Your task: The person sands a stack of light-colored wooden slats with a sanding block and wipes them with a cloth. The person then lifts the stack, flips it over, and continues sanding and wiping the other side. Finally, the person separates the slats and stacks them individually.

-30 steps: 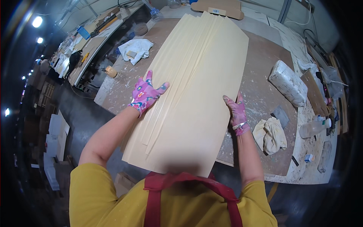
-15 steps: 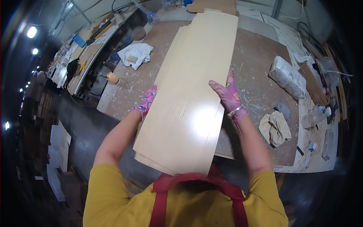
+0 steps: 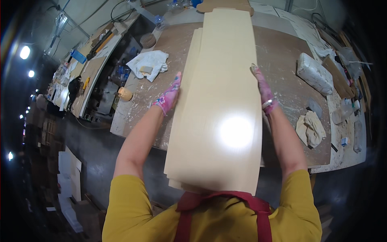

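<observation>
A stack of long, pale, wood-look panels [image 3: 219, 88] lies lengthwise in front of me. Its near end overhangs the table edge and reaches my red apron. The sheets are not flush: lower ones stick out along the left side and at the near end. My left hand [image 3: 172, 93], in a pink flowered glove, lies along the stack's left edge with fingers straight and together. On the opposite edge, my right hand [image 3: 264, 88], gloved the same way, rests against the side with its fingers pointing away from me. Its fingers are partly hidden.
The brown worktable [image 3: 278, 52] is flecked with residue. At left are a white cloth [image 3: 158, 58] with a small block on it and an orange-yellow jar [image 3: 125, 94]. To the right are a wrapped white package [image 3: 314, 73], a cream cloth [image 3: 311, 129] and a clear bottle [image 3: 344, 112].
The stack has straightened, its near end shifting right. My left hand has moved up along the left edge. My right hand's thumb has come off the top face to the right edge.
</observation>
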The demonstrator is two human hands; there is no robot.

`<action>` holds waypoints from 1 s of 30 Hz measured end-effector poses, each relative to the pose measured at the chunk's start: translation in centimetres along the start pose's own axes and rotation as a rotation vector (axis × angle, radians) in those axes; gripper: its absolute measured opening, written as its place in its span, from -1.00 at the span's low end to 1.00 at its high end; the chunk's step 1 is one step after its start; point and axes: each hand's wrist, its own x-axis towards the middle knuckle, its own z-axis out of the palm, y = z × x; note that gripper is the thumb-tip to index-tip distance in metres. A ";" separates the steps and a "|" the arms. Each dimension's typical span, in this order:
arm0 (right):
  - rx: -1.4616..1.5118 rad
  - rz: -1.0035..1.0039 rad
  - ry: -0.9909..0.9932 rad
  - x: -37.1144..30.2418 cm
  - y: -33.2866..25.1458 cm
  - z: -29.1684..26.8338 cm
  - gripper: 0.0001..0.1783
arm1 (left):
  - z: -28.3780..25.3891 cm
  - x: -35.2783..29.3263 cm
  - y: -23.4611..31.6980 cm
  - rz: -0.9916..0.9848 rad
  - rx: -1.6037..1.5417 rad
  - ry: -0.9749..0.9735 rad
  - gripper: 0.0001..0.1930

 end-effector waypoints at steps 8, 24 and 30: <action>-0.498 -0.006 0.101 2.7 2.9 3.0 0.26 | 0.4 -1.1 2.4 0.133 -0.271 -0.365 -0.17; -0.523 -0.093 -0.173 3.3 1.4 3.8 0.05 | -1.0 -5.9 1.1 0.046 -0.354 -0.282 -0.15; -0.256 -0.169 0.087 13.4 2.6 2.5 -0.02 | -0.6 -3.5 3.3 0.101 -0.391 -0.338 -0.15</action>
